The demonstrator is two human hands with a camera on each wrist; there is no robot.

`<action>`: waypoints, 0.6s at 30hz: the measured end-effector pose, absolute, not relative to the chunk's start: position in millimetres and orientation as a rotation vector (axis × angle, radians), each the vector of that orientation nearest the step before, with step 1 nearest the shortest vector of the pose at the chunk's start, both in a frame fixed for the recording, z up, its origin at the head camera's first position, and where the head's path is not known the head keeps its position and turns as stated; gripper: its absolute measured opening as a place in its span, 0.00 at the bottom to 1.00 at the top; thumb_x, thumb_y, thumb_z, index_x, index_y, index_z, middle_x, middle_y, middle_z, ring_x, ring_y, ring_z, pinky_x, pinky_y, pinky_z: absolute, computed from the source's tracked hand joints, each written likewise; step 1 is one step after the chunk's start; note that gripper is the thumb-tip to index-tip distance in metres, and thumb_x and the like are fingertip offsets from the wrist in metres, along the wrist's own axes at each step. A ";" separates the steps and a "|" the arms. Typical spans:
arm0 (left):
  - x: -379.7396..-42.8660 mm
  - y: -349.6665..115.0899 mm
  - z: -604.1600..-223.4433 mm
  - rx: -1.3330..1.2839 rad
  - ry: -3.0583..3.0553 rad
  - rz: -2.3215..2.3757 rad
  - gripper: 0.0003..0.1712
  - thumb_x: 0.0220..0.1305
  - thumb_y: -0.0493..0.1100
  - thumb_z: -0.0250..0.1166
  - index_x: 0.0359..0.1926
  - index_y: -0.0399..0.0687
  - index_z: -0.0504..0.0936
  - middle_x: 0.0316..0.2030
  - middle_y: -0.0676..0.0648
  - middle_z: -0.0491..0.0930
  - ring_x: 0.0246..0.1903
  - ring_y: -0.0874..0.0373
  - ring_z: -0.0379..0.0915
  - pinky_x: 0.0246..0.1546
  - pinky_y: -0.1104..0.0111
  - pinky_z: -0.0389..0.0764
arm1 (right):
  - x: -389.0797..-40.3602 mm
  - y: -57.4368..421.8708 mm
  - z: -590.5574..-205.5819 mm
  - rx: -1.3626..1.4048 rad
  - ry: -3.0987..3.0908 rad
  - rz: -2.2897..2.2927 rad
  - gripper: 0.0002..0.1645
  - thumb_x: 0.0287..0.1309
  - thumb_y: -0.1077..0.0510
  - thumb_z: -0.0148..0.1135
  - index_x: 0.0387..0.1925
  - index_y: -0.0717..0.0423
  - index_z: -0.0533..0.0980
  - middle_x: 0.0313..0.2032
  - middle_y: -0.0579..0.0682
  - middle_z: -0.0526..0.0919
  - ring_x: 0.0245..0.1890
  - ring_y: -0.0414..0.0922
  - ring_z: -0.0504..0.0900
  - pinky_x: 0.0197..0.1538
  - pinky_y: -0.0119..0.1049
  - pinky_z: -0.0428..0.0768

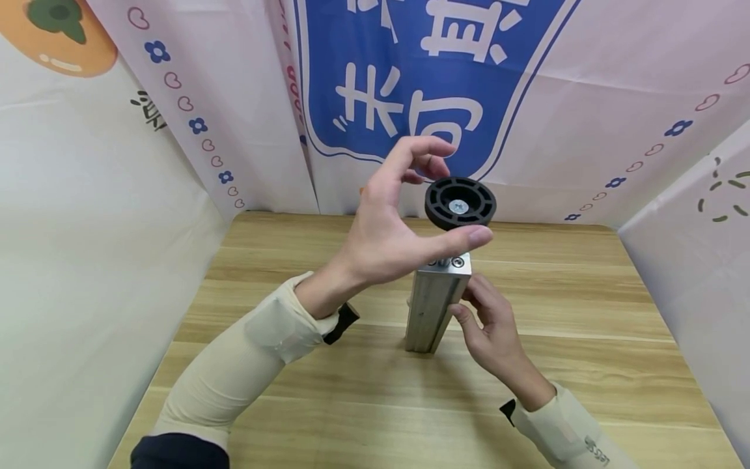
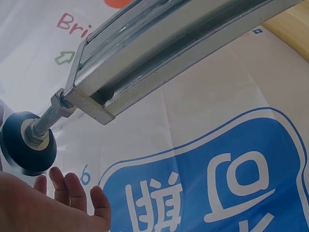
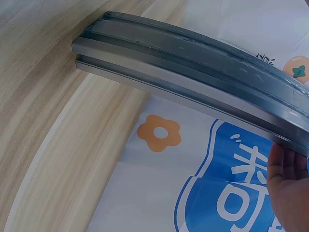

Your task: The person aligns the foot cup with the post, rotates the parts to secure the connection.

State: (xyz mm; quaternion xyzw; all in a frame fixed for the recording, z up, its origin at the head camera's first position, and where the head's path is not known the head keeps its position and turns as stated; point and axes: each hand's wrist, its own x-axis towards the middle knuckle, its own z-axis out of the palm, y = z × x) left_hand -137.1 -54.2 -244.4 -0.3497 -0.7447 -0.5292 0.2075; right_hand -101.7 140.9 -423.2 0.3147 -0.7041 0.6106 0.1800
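Note:
A silvery aluminium profile (image 1: 436, 306) stands upright on the wooden table. A levelling foot (image 1: 459, 203) tops it, with a black ribbed round pad and a screw head at its centre. In the left wrist view its threaded stem (image 2: 48, 120) and nut (image 2: 61, 102) show at the profile's end plate. My left hand (image 1: 389, 238) curves loosely around the black pad, thumb along its near edge, fingers spread beyond it. Lower down, my right hand (image 1: 492, 326) grips the profile's side, thumb on the near face and other fingers partly hidden behind. Its fingertips (image 3: 285, 162) meet the profile's edge in the right wrist view.
The wood-grain table (image 1: 328, 397) spreads around the profile's base. Behind it hangs a printed cloth (image 1: 586, 130) with a blue sign and white characters. Pale cloth (image 1: 88, 260) also lines the left side. Black straps (image 1: 342, 322) sit at both cuffs.

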 end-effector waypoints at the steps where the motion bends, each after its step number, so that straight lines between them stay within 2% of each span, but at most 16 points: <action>1: -137.2 -54.2 -244.3 -0.970 -2.070 -1.471 0.47 0.44 0.45 0.85 0.64 0.38 0.73 0.48 0.45 0.80 0.52 0.59 0.74 0.61 0.62 0.72 | -101.7 140.9 -423.1 0.888 -1.991 1.725 0.19 0.66 0.75 0.62 0.57 0.72 0.77 0.52 0.46 0.81 0.51 0.36 0.81 0.57 0.27 0.82; 10: -138.7 -55.0 -245.7 -0.989 -2.035 -1.496 0.43 0.46 0.43 0.84 0.62 0.36 0.74 0.47 0.44 0.81 0.51 0.58 0.75 0.60 0.61 0.73 | -102.6 140.5 -423.8 0.905 -1.968 1.732 0.18 0.66 0.73 0.62 0.57 0.73 0.77 0.52 0.46 0.81 0.51 0.36 0.81 0.57 0.27 0.82; 18: -140.6 -57.3 -247.9 -1.084 -1.965 -1.634 0.37 0.53 0.41 0.75 0.62 0.33 0.72 0.53 0.39 0.84 0.59 0.56 0.77 0.66 0.60 0.71 | -102.3 140.4 -422.7 0.890 -1.985 1.730 0.20 0.65 0.75 0.62 0.58 0.72 0.77 0.53 0.46 0.82 0.52 0.37 0.82 0.58 0.27 0.83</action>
